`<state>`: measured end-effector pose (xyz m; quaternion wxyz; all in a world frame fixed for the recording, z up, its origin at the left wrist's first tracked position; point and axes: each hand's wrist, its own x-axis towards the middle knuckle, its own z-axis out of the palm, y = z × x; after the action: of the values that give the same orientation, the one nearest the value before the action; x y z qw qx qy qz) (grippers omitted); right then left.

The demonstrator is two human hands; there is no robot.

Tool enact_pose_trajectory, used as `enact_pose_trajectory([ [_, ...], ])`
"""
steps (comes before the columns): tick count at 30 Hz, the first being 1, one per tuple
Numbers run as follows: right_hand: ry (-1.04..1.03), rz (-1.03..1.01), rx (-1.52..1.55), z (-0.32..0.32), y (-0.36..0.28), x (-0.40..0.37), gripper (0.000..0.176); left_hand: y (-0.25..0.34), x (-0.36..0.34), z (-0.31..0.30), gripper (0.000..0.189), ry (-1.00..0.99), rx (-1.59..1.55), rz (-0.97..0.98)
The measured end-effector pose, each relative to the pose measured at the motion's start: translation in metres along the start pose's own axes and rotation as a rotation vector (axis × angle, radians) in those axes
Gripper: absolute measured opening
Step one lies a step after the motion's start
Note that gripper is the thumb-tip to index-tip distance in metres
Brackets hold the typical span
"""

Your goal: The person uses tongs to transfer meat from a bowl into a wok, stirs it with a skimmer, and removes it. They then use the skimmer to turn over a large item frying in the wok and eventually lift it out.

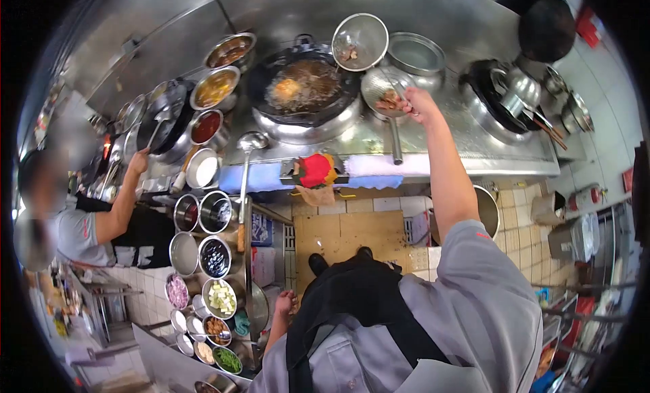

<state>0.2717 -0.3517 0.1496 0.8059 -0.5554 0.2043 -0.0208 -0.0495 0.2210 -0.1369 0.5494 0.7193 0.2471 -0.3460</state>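
My right hand (421, 105) is closed at the edge of a strainer (380, 83) holding brown pieces of food (388, 100); what the fingers grip is too small to make out. The strainer's handle (395, 141) points toward me. Behind it, a round mesh sieve (360, 40) holds a few bits of food. To the left, a wok (305, 88) contains bubbling oil with an orange-golden piece (287, 89) in it. My left hand (286, 303) hangs low near my body, its fingers curled, and whether it holds anything is hidden.
Bowls of sauces (214, 88) and cut ingredients (222, 296) line the left side. A ladle (252, 142) lies beside them. Another person's hand (139, 161) holds a utensil at the left wok. A metal pot (416, 52) stands behind, and a second wok (497, 98) is at the right.
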Motion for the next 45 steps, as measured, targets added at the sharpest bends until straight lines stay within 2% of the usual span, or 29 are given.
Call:
enact_pose_trajectory([
  [2, 0.053, -0.020, -0.007, -0.026, -0.007, -0.020, 0.011, 0.009, 0.006, 0.005, 0.024, 0.033, 0.039, -0.102],
  [4, -0.025, 0.032, 0.241, -0.057, -0.010, -0.033, 0.011, 0.007, 0.020, 0.003, 0.024, -0.040, 0.026, -0.078],
  [6, -0.025, 0.053, 0.309, -0.083, 0.000, -0.046, 0.011, 0.022, 0.022, 0.007, 0.025, -0.106, 0.005, -0.054],
  [8, 0.188, -0.040, 0.028, -0.097, 0.011, -0.055, 0.009, 0.059, 0.010, 0.018, 0.026, -0.029, 0.287, -0.070],
  [9, 0.327, -0.092, -0.199, -0.105, 0.017, -0.050, 0.015, 0.054, 0.021, 0.018, 0.026, -0.032, 0.292, -0.071],
  [10, 0.332, -0.088, -0.196, -0.113, 0.025, -0.046, 0.015, 0.050, 0.035, 0.016, 0.027, -0.040, 0.204, -0.075],
  [12, 0.636, -0.406, -0.901, -0.116, 0.030, -0.046, 0.027, 0.054, 0.042, 0.017, 0.028, -0.043, 0.113, -0.079],
  [13, 0.626, -0.405, -0.899, -0.118, 0.030, -0.045, 0.027, 0.056, 0.048, 0.018, 0.029, -0.066, 0.120, -0.053],
  [15, 0.333, -0.225, -0.445, -0.068, 0.003, -0.084, 0.030, 0.065, 0.050, 0.020, 0.030, -0.090, 0.177, -0.036],
  [18, 0.122, -0.177, -0.252, -0.007, 0.000, -0.100, 0.036, 0.075, 0.048, 0.023, 0.029, -0.075, 0.206, -0.014],
  [21, -0.036, -0.226, -0.403, 0.050, 0.031, -0.084, 0.041, 0.083, 0.043, 0.028, 0.029, -0.038, 0.101, 0.005],
  [25, -0.182, -0.158, -0.545, 0.133, 0.052, -0.078, 0.042, 0.066, 0.047, 0.022, 0.028, -0.030, -0.014, 0.074],
  [26, -0.195, -0.331, -0.619, 0.144, 0.080, -0.047, 0.038, 0.067, 0.039, 0.021, 0.028, -0.009, -0.013, 0.044],
  [28, -0.170, -0.379, -0.836, 0.171, 0.089, -0.040, 0.027, 0.055, 0.035, 0.015, 0.028, 0.013, -0.013, 0.013],
  [30, -0.153, -0.466, -0.922, 0.187, 0.098, -0.036, 0.026, 0.032, 0.034, 0.006, 0.027, -0.028, -0.038, -0.002],
  [31, -0.155, -0.466, -0.924, 0.191, 0.101, -0.035, 0.026, 0.024, 0.028, 0.006, 0.027, -0.028, -0.041, -0.002],
  [33, -0.083, -0.474, -1.006, 0.195, 0.102, -0.036, 0.025, 0.023, 0.000, 0.011, 0.028, 0.102, 0.147, 0.001],
  [35, -0.074, -0.472, -1.044, 0.190, 0.103, -0.033, 0.022, -0.008, 0.002, 0.002, 0.028, 0.039, 0.110, -0.014],
  [37, -0.065, -0.470, -1.081, 0.182, 0.105, -0.029, 0.019, -0.013, -0.002, 0.002, 0.028, -0.023, 0.073, -0.029],
  [39, -0.057, -0.480, -1.087, 0.175, 0.107, -0.027, 0.019, -0.005, -0.019, 0.009, 0.028, 0.113, 0.063, -0.080],
  [40, -0.061, -0.478, -1.090, 0.172, 0.109, -0.026, 0.019, -0.015, -0.010, 0.006, 0.028, 0.113, 0.060, -0.082],
  [42, -0.063, -0.511, -1.177, 0.166, 0.109, -0.025, 0.020, -0.053, 0.025, -0.008, 0.029, -0.029, 0.138, 0.085],
  [43, -0.063, -0.511, -1.177, 0.163, 0.108, -0.026, 0.020, -0.049, 0.025, -0.004, 0.029, -0.030, 0.138, 0.085],
  [45, -0.048, -0.501, -1.244, 0.157, 0.107, -0.030, 0.021, -0.027, 0.025, 0.010, 0.029, 0.104, -0.138, -0.109],
])
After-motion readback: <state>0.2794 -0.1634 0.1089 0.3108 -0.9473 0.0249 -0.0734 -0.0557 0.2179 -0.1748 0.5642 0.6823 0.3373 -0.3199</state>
